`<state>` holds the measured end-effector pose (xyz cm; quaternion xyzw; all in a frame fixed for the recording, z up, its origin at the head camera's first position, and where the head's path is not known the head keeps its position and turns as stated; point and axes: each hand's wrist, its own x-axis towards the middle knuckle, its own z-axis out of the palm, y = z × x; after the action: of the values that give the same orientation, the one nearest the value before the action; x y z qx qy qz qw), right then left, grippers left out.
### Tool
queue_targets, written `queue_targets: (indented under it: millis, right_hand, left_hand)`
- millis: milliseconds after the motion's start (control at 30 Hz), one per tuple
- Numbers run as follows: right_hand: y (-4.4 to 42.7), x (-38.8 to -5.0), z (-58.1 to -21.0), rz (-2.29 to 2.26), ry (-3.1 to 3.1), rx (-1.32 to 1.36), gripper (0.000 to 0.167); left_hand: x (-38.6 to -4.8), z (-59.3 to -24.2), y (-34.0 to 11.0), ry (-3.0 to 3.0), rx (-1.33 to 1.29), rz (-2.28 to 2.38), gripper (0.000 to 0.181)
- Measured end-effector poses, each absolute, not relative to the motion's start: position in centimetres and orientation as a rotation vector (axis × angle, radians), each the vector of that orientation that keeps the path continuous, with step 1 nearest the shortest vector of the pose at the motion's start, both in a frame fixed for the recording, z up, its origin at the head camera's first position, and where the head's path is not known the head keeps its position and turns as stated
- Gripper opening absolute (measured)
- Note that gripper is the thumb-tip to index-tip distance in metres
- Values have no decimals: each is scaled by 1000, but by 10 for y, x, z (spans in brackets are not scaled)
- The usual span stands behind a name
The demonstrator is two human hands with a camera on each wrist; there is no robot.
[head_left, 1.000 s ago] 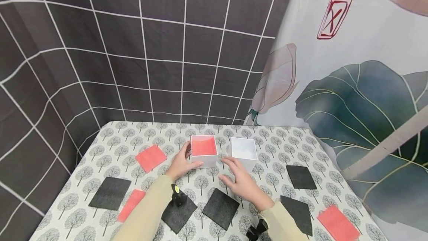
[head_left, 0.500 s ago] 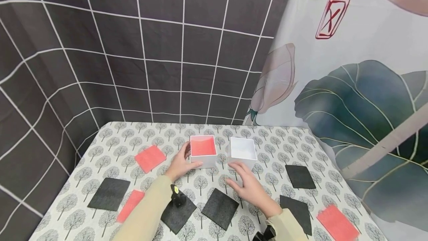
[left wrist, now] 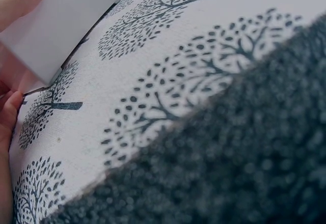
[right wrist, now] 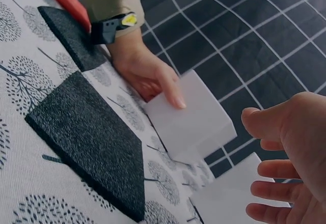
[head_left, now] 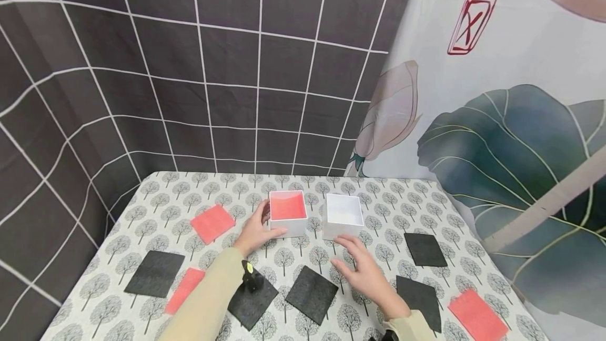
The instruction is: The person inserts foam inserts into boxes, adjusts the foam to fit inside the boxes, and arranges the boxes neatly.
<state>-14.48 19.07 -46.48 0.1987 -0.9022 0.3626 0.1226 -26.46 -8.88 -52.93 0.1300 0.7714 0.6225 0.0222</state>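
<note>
My left hand [head_left: 255, 231] holds the left white square box [head_left: 289, 228] at its near-left corner. Its thumb [left wrist: 20, 0] lies along the front wall while the other fingers are on the left side. Red shows inside this box; I cannot tell whether it is a lining or a red piece. To its right stands a second white box [head_left: 343, 230], open-topped, with a white inside. My right hand [head_left: 366, 272] hovers in front of that box, fingers spread and bent a little, with nothing in them. The right wrist view shows its fingertips [right wrist: 265, 188] near the second box.
Flat black squares lie about the tree-print cloth, among them one at the middle [head_left: 312, 294] and one at the right [head_left: 425, 250]. Red squares lie at the upper left [head_left: 213, 223] and lower right [head_left: 478, 314]. A dark gridded curtain [head_left: 227, 104] hangs behind the table.
My right hand has moved right and back towards me, away from the gap between the boxes. The left hand keeps its hold on the left box, which stays in place.
</note>
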Motion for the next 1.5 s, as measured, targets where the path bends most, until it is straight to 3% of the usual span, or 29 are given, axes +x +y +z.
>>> queue_targets:
  millis: [967, 1500]
  right_hand:
    - [266, -114, -458, 930, -2584, 129, 41]
    - [312, -90, -457, 910, -2593, -181, 48]
  left_hand:
    - [-266, -529, -93, 2437, 434, 1926, 103]
    - [-265, -532, -88, 2461, 399, 1886, 101]
